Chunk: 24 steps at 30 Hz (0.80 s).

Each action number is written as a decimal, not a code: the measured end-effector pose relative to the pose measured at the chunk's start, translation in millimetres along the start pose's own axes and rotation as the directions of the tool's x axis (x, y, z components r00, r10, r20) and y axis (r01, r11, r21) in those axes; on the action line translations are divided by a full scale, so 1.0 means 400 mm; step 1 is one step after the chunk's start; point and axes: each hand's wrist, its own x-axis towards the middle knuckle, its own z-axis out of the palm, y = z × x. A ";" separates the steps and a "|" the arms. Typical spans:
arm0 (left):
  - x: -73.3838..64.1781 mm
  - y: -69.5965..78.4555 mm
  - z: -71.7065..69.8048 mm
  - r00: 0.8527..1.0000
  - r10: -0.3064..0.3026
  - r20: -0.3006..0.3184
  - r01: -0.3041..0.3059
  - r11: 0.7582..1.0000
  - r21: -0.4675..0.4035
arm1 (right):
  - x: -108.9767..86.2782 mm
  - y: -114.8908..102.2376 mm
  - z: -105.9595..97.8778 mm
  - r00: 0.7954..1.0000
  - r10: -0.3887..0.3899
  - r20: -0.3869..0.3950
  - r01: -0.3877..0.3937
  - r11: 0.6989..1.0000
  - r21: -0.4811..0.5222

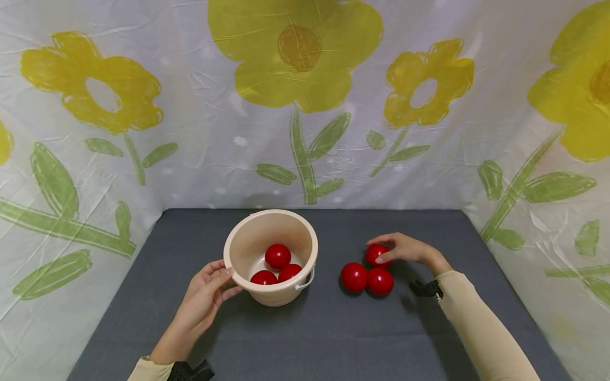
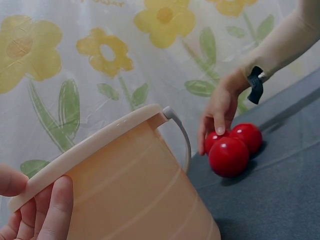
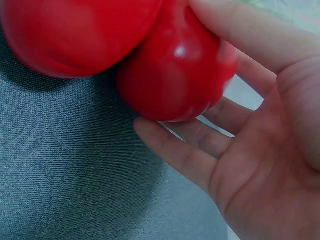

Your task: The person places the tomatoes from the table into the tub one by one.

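Observation:
A cream bucket (image 1: 270, 299) with a pale handle (image 1: 306, 281) stands on the table, three red balls (image 1: 278, 256) inside it. My left hand (image 1: 205, 299) pinches its rim on the left side, thumb above and fingers beneath, as the left wrist view also shows. To the right, three more shiny red balls sit close together on the cloth. My right hand (image 1: 405, 251) curls its thumb and fingers round the farthest one, the gripped ball (image 3: 175, 70). The near left ball (image 2: 229, 156) and the near right ball (image 1: 379, 282) lie just in front of it.
A dark grey cloth (image 1: 305, 338) covers the table. Behind it and along both sides hangs a white curtain (image 1: 205, 159) printed with yellow flowers. Black straps are on both wrists.

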 end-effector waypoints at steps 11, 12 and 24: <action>-0.002 0.001 0.002 1.000 0.007 0.000 -0.007 1.000 0.003 | -0.001 -0.005 -0.007 1.000 -0.001 -0.022 0.000 1.000 -0.025; -0.002 0.001 0.002 1.000 0.007 -0.002 -0.007 1.000 0.001 | 0.000 -0.007 -0.010 1.000 0.000 -0.027 -0.001 1.000 -0.030; -0.002 0.001 0.004 1.000 0.011 -0.001 -0.011 1.000 -0.006 | -0.008 -0.061 -0.065 0.998 -0.007 -0.061 0.003 0.998 -0.059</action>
